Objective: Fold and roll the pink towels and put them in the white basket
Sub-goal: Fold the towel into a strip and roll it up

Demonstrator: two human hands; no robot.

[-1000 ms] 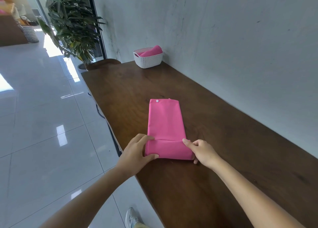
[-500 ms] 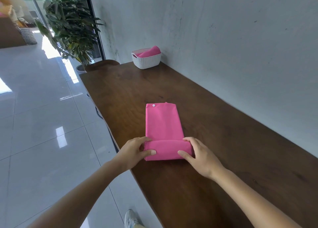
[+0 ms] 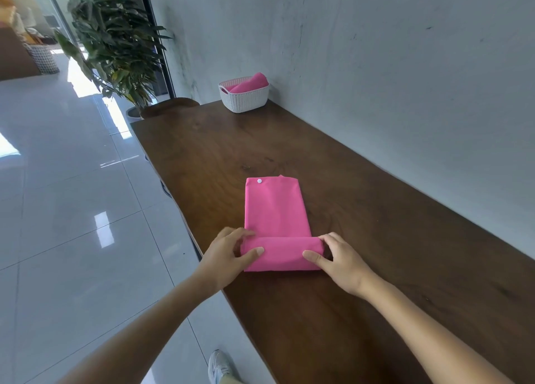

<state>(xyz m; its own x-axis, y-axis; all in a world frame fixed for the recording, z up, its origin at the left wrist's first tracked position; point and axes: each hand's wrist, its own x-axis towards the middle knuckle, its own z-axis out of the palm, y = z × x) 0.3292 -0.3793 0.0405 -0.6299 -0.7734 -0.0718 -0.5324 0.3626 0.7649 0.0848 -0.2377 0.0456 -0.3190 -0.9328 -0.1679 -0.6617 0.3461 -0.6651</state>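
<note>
A pink towel (image 3: 276,210), folded into a long strip with a white snap at its far corner, lies on the dark wooden table (image 3: 362,215). Its near end is rolled into a short tube. My left hand (image 3: 228,254) grips the left end of that roll, thumb on top. My right hand (image 3: 338,257) grips the right end. At the table's far end by the wall stands the white basket (image 3: 244,100) with a rolled pink towel (image 3: 250,83) in it.
A grey wall runs along the table's right side. The table's left edge drops to a glossy tiled floor. A potted plant (image 3: 115,45) stands beyond the far left corner. My shoe (image 3: 221,366) shows below the table edge.
The roll at the towel's near end has grown thicker and moved farther along the strip. Both hands have shifted with it, now wrapped round its ends.
</note>
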